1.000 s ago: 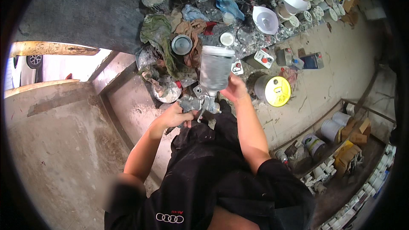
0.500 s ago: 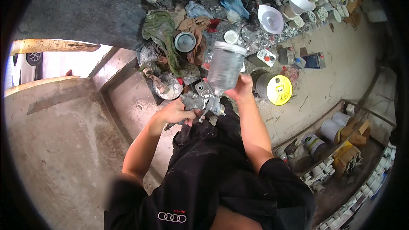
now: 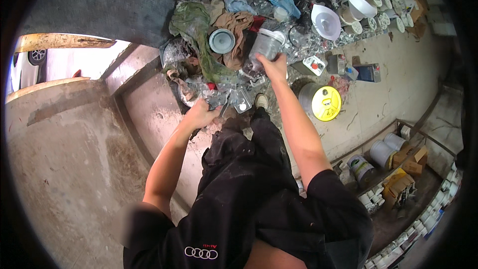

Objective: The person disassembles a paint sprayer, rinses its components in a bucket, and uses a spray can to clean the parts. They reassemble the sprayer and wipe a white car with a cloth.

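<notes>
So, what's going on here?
A person in black clothing is working bare-handed by a cluttered, paint-spattered bench. The right grip holds a cloudy, translucent, white-topped cylindrical cup. The left grip, lower down, appears closed around a grey metal tool, hard to make out against the clutter. A crumpled green cloth and a round grey container sit beyond.

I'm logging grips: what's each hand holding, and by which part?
Right hand: lidded cup, by its side. Left hand: spray gun; exact hold unclear.
</notes>
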